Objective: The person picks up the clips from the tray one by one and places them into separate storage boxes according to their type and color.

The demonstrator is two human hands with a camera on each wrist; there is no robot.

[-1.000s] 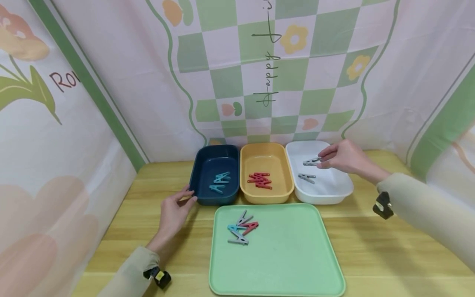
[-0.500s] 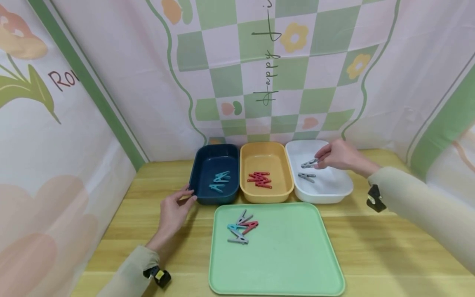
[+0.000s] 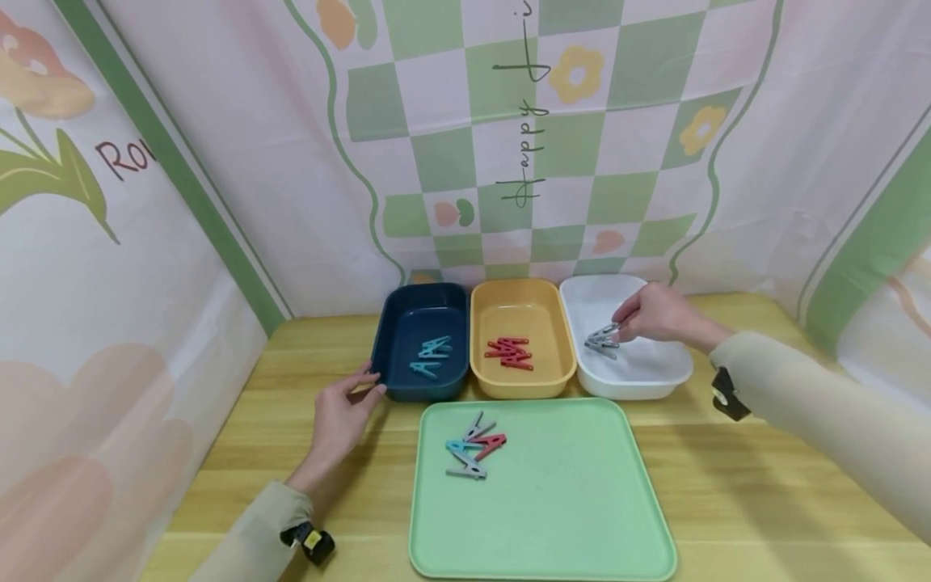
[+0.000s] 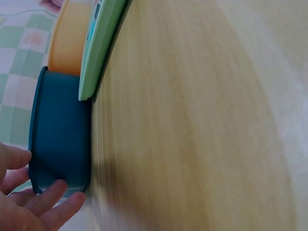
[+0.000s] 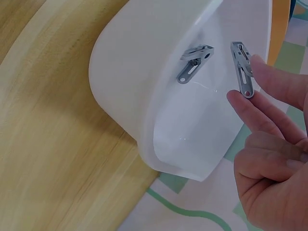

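My right hand (image 3: 653, 314) pinches a grey clothespin (image 5: 243, 67) between thumb and fingertips, inside the white tray (image 3: 655, 368). The held clothespin is close over another grey clothespin (image 5: 196, 62) lying in that tray and overlaps it in the head view. At the near left corner of the dark blue tray (image 3: 423, 393), my left hand (image 3: 343, 420) touches the rim and outer wall with relaxed fingers. Teal clothespins (image 3: 432, 349) lie in the blue tray. Several red clothespins (image 3: 511, 352) lie in the yellow tray (image 3: 524, 293) between the other two.
In front of the three trays, a light green tray (image 3: 560, 501) lies on the wooden table (image 3: 735, 485). Near its upper left corner are grey clothespins (image 3: 467, 466), a light blue clothespin (image 3: 460, 446) and a red clothespin (image 3: 491, 444). A printed cloth (image 3: 509, 162) hangs behind.
My right hand has lowered and come nearer inside the white tray, bringing its grey clothespin down over the one lying there. My left hand has stayed at the blue tray's corner.
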